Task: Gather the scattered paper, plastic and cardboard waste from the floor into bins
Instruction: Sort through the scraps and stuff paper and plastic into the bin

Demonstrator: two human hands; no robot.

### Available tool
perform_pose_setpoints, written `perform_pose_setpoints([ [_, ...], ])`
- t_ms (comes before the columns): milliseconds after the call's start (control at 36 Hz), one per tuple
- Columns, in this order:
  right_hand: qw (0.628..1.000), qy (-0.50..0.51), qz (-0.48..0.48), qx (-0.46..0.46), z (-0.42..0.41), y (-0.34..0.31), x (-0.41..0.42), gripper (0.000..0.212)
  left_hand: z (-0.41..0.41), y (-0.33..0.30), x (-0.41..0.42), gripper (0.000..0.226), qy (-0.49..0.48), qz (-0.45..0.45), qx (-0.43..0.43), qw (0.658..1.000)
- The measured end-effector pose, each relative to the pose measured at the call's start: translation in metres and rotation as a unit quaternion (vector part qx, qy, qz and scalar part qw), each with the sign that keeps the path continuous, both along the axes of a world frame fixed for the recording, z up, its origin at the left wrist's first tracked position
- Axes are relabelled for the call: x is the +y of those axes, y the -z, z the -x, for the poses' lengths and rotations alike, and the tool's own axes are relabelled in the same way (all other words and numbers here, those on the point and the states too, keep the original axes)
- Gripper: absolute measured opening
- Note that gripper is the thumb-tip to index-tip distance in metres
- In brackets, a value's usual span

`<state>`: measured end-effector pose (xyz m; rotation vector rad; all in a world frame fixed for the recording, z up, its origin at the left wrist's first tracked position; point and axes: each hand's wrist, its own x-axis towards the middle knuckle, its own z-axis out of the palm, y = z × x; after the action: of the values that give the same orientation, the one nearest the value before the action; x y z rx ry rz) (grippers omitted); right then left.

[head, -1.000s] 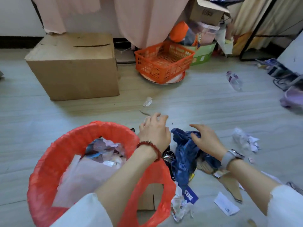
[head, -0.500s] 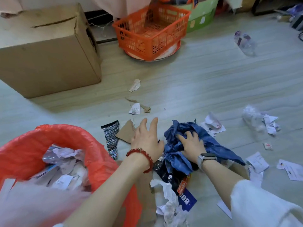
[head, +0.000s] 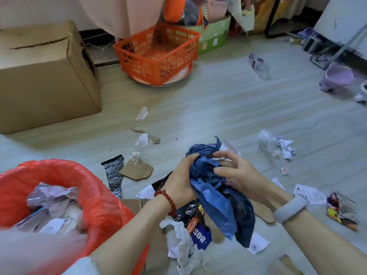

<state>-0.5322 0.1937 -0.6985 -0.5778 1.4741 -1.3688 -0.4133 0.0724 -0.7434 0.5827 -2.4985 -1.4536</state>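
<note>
Head view: a blue bag [head: 210, 187] is being gripped by both hands at the frame's centre, the left hand [head: 181, 186] clenched on its left side and the right hand [head: 241, 178] grasping its upper right, with its long tail being left to hang toward 5 o'clock. A red-lined bin [head: 95, 195], already partly filled with crumpled paper, is lying at 9 o'clock from the grip, nearer the left hand. An orange basket [head: 156, 50] is standing apparently unfilled at 12 o'clock.

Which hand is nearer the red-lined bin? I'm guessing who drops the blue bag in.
Left. The left hand grips the blue bag beside the red-lined bin; the right hand holds its far side.
</note>
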Motion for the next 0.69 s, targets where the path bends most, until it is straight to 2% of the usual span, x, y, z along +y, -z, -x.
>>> perform_pose_setpoints([
  [56, 1.000, 0.017, -0.011, -0.002, -0.001, -0.006, 0.005, 0.034, -0.003, -0.005, 0.002, 0.058, -0.025, -0.033, 0.033, 0.999],
  [139, 0.989, 0.094, -0.010, 0.110, -0.004, -0.012, 0.011, 0.025, -0.002, -0.011, -0.005, 0.046, -0.102, -0.021, 0.057, 0.993],
  [222, 0.983, 0.105, -0.034, 0.149, -0.009, -0.010, 0.020, 0.047, -0.001, -0.011, -0.019, 0.036, -0.234, -0.042, 0.068, 0.969],
  [250, 0.987, 0.093, -0.042, 0.122, -0.012, -0.009, 0.019, 0.060, 0.000, -0.012, -0.023, 0.037, -0.272, -0.040, 0.078, 0.958],
  [306, 0.996, 0.075, -0.052, -0.010, -0.024, -0.009, 0.013, 0.077, -0.001, -0.016, -0.022, 0.041, -0.308, -0.036, 0.083, 0.947],
  [361, 0.989, 0.061, -0.033, -0.133, -0.034, -0.006, 0.001, 0.085, 0.000, -0.023, -0.010, 0.045, -0.275, -0.075, 0.081, 0.955],
  [417, 0.979, 0.063, -0.013, -0.191, -0.039, -0.008, -0.011, 0.075, 0.003, -0.029, 0.008, 0.063, -0.196, -0.195, 0.100, 0.956],
  [444, 0.974, 0.073, -0.002, -0.213, -0.041, -0.011, -0.015, 0.064, 0.003, -0.029, 0.016, 0.068, -0.161, -0.232, 0.104, 0.954],
  [472, 0.970, 0.086, 0.008, -0.228, -0.041, -0.015, -0.019, 0.054, 0.003, -0.030, 0.020, 0.069, -0.133, -0.228, 0.100, 0.959],
  [500, 0.968, 0.094, 0.020, -0.232, -0.041, -0.018, -0.022, 0.047, 0.001, -0.031, 0.020, 0.065, -0.108, -0.187, 0.080, 0.973],
  [556, 0.972, 0.114, 0.029, -0.205, -0.039, -0.020, -0.025, 0.044, -0.007, -0.038, 0.014, 0.059, -0.075, -0.048, 0.001, 0.996],
  [611, 0.979, 0.166, 0.010, -0.118, -0.036, -0.020, -0.028, 0.041, -0.023, -0.050, 0.010, 0.077, -0.037, 0.077, -0.096, 0.992],
  [667, 0.978, 0.209, 0.000, -0.015, -0.034, -0.027, -0.030, 0.032, -0.036, -0.063, 0.001, 0.096, 0.008, 0.157, -0.147, 0.977],
  [694, 0.975, 0.221, 0.007, 0.025, -0.034, -0.033, -0.033, 0.025, -0.044, -0.073, -0.006, 0.096, 0.023, 0.188, -0.165, 0.968],
])
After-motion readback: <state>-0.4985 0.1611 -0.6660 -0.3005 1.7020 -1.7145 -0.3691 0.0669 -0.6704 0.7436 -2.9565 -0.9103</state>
